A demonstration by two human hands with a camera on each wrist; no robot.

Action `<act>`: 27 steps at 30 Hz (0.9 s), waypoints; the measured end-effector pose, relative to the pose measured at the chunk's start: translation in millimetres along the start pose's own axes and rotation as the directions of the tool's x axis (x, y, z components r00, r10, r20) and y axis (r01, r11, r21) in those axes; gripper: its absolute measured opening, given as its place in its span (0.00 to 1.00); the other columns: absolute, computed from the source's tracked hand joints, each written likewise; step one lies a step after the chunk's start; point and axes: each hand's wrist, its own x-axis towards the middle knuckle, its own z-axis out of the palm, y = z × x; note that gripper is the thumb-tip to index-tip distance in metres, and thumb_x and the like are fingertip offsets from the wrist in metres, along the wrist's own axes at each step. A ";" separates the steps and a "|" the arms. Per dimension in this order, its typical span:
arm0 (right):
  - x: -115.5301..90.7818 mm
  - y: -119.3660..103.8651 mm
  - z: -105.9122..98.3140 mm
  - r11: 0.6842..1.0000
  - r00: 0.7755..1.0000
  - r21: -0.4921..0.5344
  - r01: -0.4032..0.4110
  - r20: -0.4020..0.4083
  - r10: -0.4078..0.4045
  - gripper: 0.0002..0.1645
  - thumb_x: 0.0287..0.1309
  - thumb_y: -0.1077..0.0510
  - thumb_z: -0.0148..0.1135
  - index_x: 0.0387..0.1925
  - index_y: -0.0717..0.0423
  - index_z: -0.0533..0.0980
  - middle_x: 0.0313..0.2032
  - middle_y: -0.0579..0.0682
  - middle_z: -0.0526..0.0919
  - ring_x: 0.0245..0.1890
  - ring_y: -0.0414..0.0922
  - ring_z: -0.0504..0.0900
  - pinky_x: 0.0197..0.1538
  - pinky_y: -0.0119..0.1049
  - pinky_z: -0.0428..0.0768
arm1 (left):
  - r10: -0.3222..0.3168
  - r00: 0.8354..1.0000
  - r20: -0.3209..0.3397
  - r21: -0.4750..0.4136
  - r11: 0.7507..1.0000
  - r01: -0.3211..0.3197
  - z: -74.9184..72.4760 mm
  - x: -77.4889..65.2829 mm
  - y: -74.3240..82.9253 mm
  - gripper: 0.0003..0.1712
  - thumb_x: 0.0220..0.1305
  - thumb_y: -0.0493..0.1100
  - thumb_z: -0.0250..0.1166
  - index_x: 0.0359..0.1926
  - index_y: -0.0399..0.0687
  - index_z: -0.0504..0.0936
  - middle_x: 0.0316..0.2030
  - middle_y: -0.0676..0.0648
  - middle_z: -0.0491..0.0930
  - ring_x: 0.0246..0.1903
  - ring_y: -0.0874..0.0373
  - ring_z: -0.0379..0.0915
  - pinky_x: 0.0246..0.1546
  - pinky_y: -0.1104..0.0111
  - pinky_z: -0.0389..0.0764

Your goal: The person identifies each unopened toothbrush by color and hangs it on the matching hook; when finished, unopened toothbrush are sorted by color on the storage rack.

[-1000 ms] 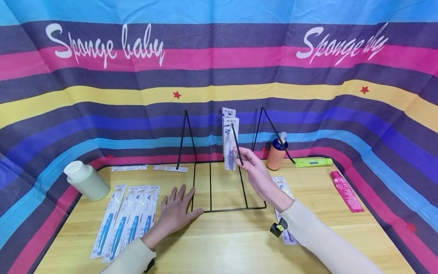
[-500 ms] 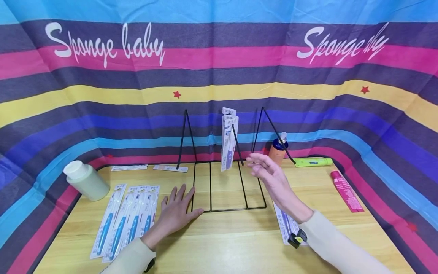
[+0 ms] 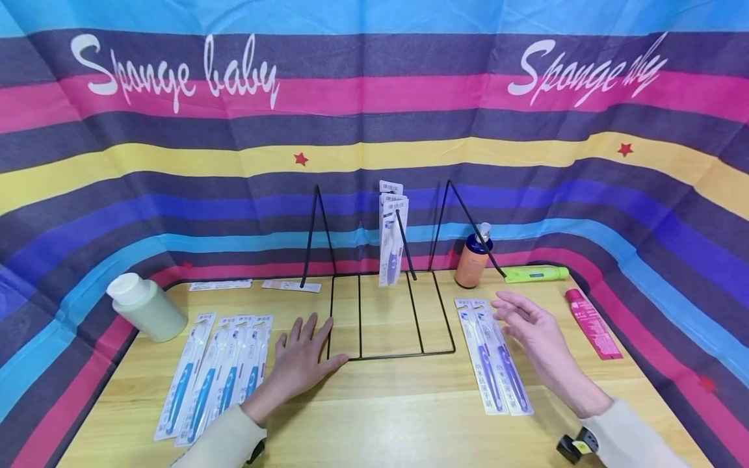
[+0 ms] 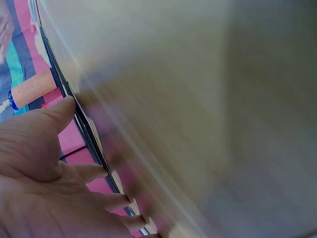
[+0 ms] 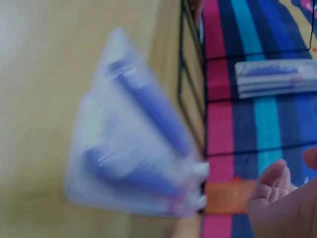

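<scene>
My left hand point(image 3: 301, 357) rests spread on the table, fingertips and thumb touching the left front corner of a black wire rack point(image 3: 386, 357). Several packaged toothbrushes point(image 3: 392, 250) with purple handles hang one behind another from a prong of the rack. My right hand point(image 3: 535, 331) hovers with relaxed fingers and holds nothing. Just left of it, two purple packaged toothbrushes point(image 3: 494, 357) lie side by side on the table; the right wrist view shows them blurred. Packaged toothbrushes with blue handles point(image 3: 216, 377) lie in a row left of my left hand.
A pale green bottle point(image 3: 146, 309) with a white cap stands at the left. An orange pump bottle point(image 3: 473, 260) is behind the rack's right side. A green tube point(image 3: 535, 274) and a pink tube point(image 3: 593, 325) lie at the right. Two flat packages point(image 3: 291, 286) lie at the back left.
My right hand let go of the hanging toothbrush package and moved right and toward me, over beside the two purple toothbrushes. The hung package swung slightly. My left hand stayed in place.
</scene>
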 end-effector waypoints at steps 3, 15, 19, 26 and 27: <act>-5.7 7.4 -17.2 0.986 0.994 -0.126 -0.112 -0.029 0.109 0.34 0.81 0.58 0.63 0.79 0.67 0.65 0.51 0.39 0.89 0.47 0.37 0.84 0.47 0.32 0.83 | -0.003 1.000 0.002 -0.003 1.000 0.003 -0.9 0.0 0.2 0.51 0.74 0.68 0.67 0.83 0.42 0.66 0.81 0.27 0.57 0.79 0.22 0.48 0.69 0.21 0.52; -17.5 36.1 -42.2 0.869 0.953 -0.420 -0.263 0.029 0.302 0.43 0.70 0.63 0.68 0.77 0.78 0.61 0.36 0.49 0.81 0.29 0.39 0.75 0.28 0.30 0.75 | 0.004 1.000 0.002 -0.011 1.000 -0.004 -0.5 -0.6 -0.2 0.51 0.74 0.68 0.67 0.83 0.42 0.65 0.81 0.27 0.57 0.79 0.22 0.48 0.69 0.20 0.51; -16.7 38.7 -42.7 0.836 0.959 -0.495 -0.238 0.014 0.281 0.37 0.69 0.63 0.71 0.72 0.76 0.68 0.33 0.49 0.78 0.25 0.40 0.72 0.24 0.30 0.71 | 0.011 1.000 -0.002 -0.003 1.000 -0.011 -1.7 -0.2 0.4 0.51 0.74 0.67 0.67 0.83 0.42 0.66 0.81 0.27 0.57 0.79 0.21 0.48 0.69 0.20 0.52; -15.6 36.3 -39.2 0.796 0.965 -0.561 -0.227 -0.022 0.260 0.28 0.69 0.61 0.73 0.63 0.76 0.77 0.32 0.49 0.79 0.23 0.41 0.71 0.24 0.31 0.70 | 0.002 1.000 0.004 -0.003 1.000 -0.002 -0.3 -1.1 0.4 0.51 0.74 0.69 0.67 0.83 0.42 0.66 0.81 0.27 0.57 0.79 0.21 0.48 0.69 0.21 0.52; -15.6 35.7 -38.9 0.788 0.967 -0.573 -0.223 -0.029 0.252 0.28 0.69 0.61 0.73 0.62 0.76 0.77 0.33 0.49 0.79 0.25 0.41 0.72 0.26 0.31 0.71 | 0.003 1.000 0.001 -0.004 1.000 -0.003 0.1 -0.9 0.5 0.51 0.74 0.69 0.67 0.83 0.42 0.66 0.81 0.27 0.57 0.79 0.21 0.48 0.69 0.21 0.52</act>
